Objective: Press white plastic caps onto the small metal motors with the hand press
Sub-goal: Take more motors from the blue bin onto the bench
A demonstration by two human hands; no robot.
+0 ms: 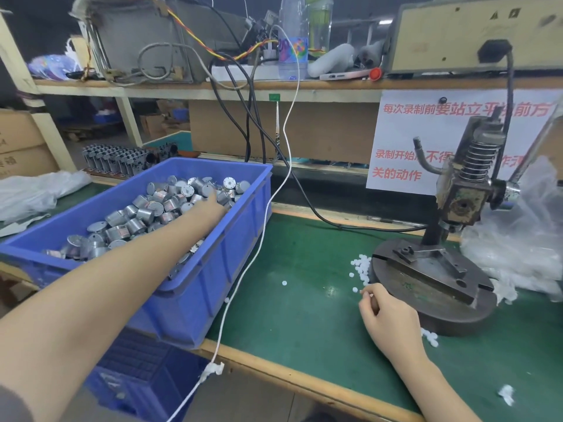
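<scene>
A blue bin [219,269] on the left holds several small metal motors [146,211]. My left hand [213,205] reaches deep into the pile; its fingers are buried among the motors and hidden. White plastic caps [362,268] lie loose on the green mat beside the round base of the hand press [441,278]. My right hand [385,312] rests on the mat just left of that base and pinches one white cap at its fingertips. The press fixture holds nothing that I can see.
A white cord [259,245] hangs across the bin's right side. Black cables [320,217] run along the mat behind. Crumpled clear plastic bags [524,245] lie right of the press. A shelf with bottles and equipment stands above, and a second blue crate [137,379] sits below the table edge.
</scene>
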